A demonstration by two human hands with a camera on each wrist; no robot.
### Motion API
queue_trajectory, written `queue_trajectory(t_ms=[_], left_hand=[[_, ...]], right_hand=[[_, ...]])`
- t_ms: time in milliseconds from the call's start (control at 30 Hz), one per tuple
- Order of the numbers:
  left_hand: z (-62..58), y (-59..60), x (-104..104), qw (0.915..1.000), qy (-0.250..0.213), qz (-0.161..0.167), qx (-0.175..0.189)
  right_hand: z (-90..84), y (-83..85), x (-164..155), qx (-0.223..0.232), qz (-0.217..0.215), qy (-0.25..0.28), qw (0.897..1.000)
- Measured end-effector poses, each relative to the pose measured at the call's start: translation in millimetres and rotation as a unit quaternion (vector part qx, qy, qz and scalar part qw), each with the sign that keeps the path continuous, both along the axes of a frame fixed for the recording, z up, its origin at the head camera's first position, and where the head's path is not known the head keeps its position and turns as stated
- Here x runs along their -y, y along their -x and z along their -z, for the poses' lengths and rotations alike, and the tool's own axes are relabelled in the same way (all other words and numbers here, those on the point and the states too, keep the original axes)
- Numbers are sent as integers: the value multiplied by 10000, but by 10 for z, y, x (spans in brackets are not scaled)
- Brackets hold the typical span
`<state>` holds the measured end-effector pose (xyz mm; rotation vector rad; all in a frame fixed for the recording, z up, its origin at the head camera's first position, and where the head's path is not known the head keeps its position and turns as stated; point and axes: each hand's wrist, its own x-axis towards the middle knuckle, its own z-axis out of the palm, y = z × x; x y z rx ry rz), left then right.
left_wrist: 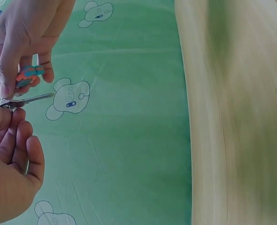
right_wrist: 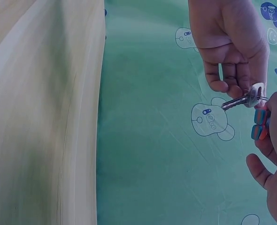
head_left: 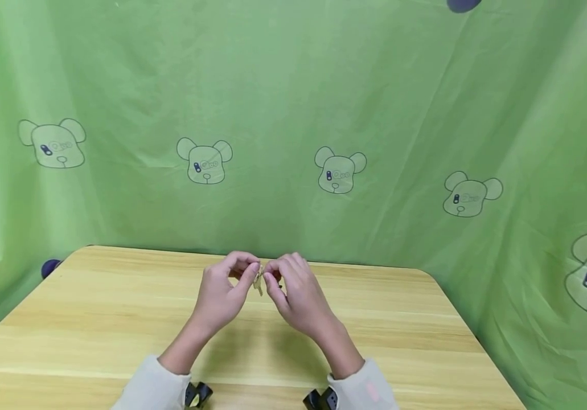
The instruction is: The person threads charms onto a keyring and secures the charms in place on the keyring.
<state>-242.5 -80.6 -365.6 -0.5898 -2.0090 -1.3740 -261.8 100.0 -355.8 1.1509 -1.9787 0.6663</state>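
1. My left hand (head_left: 221,296) and right hand (head_left: 295,296) meet above the far half of the table (head_left: 93,319), fingertips almost touching, with a key (head_left: 258,283) between them.

2. The left hand pinches the key's head between thumb and curled fingers; the blade sticks out free. In the right wrist view the key (right_wrist: 242,100) points toward 8 o'clock from those fingers.

3. The right hand is curled around a small orange-and-blue charm (left_wrist: 28,75), which sits just beside the key's head (left_wrist: 9,103). There seems to be a thin ring joining them, but it is too small for me to be sure.

4. I judge the key light, stiff and hard: it will not bend or break in my grip. Its flat metal faces are smooth, so it could slip or swivel if I squeeze only the edges.

5. The best hold, I think, is on the broad flat head, thumb on one face and finger on the other, leaving the blade clear.

6. The charm (right_wrist: 259,124) looks like soft rubber or plastic, grippy and light; pinching its middle should hold it steady.

7. Behind the table, at 12 o'clock, hangs a green cloth (head_left: 293,114) printed with bear heads.
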Motion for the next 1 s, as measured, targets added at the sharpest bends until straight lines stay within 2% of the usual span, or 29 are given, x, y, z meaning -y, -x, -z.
queue_trajectory(t_ms=[200, 367, 567, 1000], left_hand=[[-9, 2, -11, 9995, -210, 140, 163], [-16, 10, 28, 9996, 67, 243, 157], [-39, -2, 88, 9996, 224, 80, 131], [-68, -35, 69, 9991, -219, 97, 357]], right_hand=[[1, -5, 5, 171, 34, 102, 9998], [8, -11, -3, 251, 99, 146, 9995], [-19, -18, -25, 285, 214, 68, 9993], [-33, -22, -32, 328, 285, 149, 9989]])
